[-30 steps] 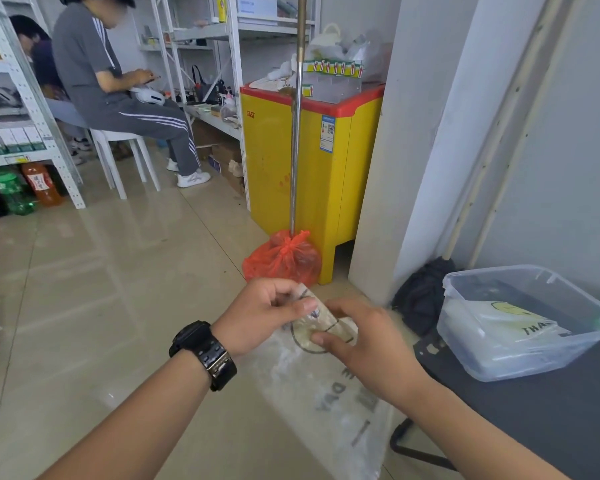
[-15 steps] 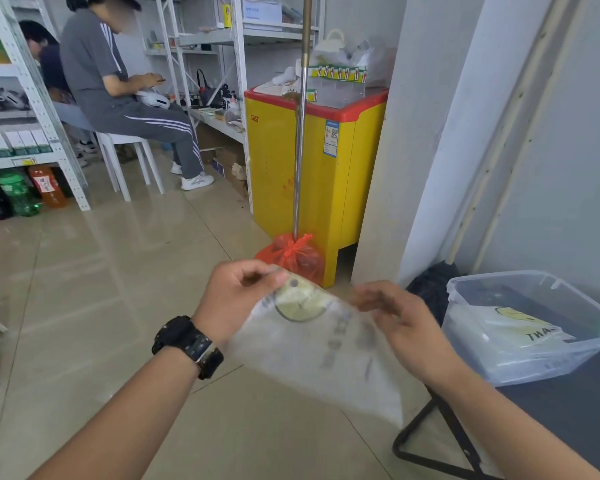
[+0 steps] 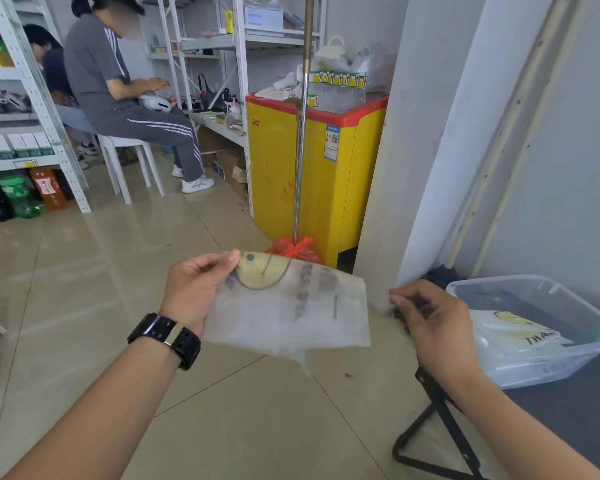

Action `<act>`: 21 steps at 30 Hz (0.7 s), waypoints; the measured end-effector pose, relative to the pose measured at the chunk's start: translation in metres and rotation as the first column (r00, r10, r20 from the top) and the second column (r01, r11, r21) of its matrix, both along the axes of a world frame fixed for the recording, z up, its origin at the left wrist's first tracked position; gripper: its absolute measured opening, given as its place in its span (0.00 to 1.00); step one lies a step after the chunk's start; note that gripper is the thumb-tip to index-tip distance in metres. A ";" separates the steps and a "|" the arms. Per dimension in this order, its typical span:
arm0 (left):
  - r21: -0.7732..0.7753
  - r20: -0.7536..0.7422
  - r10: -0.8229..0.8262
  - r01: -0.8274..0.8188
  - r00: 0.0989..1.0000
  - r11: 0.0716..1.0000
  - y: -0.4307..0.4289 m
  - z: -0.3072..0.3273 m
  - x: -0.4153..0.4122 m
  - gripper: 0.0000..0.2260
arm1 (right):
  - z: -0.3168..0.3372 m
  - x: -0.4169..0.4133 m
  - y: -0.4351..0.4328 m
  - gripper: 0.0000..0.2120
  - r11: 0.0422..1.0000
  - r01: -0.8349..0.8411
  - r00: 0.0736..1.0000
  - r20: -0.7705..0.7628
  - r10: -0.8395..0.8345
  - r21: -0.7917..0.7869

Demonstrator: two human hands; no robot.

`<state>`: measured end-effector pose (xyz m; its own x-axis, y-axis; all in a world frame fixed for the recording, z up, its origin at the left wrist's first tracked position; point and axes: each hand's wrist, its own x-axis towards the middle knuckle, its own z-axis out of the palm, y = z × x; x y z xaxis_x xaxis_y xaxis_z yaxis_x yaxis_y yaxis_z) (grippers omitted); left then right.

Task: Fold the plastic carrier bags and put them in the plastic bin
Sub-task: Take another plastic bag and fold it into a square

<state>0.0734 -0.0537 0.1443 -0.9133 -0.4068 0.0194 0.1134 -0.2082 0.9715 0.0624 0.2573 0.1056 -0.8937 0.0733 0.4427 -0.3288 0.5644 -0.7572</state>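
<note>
My left hand (image 3: 196,292), with a black watch on its wrist, pinches the top left corner of a translucent white carrier bag (image 3: 291,306) printed with a yellow smiley face. The bag hangs flat in the air at chest height. To the right of the bag my right hand (image 3: 430,320) is loosely curled, apart from the bag's right edge, holding nothing that I can see. A clear plastic bin (image 3: 499,289) stands on a dark table (image 3: 568,410) at the right and holds a folded smiley bag (image 3: 513,334).
A yellow freezer with a red lid (image 3: 312,168) stands ahead, a metal pole and an orange bag (image 3: 293,249) in front of it. Two people sit at the left rear by white shelving (image 3: 32,98). A white pillar (image 3: 413,150) rises right of the freezer.
The bag has been lifted and spread flat. My right hand has let go of its right edge and moved off to the right; my left hand keeps the top corner.
</note>
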 end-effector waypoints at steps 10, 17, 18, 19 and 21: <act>0.008 -0.058 -0.172 0.173 0.983 0.985 0.005 -0.002 0.000 0.15 | 0.005 0.011 -0.020 0.11 0.970 -0.235 0.965 -0.107 0.241 0.067; -0.170 -0.115 -0.095 0.074 0.989 0.983 0.009 -0.001 0.001 0.02 | 0.001 0.003 -0.015 0.11 0.983 -0.149 0.989 0.011 0.149 0.107; -0.253 -0.145 -0.094 0.055 0.985 0.966 0.009 0.000 0.002 0.03 | 0.002 0.002 -0.015 0.14 0.980 -0.156 0.987 0.068 0.148 0.123; -0.353 -0.174 -0.119 0.051 0.977 0.934 0.010 0.001 0.003 0.05 | 0.004 0.002 -0.014 0.15 0.982 -0.152 0.985 0.103 0.140 0.117; -0.515 -0.197 -0.242 0.109 0.950 0.850 0.017 0.004 0.008 0.04 | 0.011 0.005 -0.017 0.12 0.986 -0.165 0.981 0.106 0.161 0.032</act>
<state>0.0812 -0.0364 0.1478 -0.9065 -0.1158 0.4060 0.3689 0.2500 0.8952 0.0676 0.2402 0.1166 -0.9328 -0.0935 0.3480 -0.3411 0.5403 -0.7692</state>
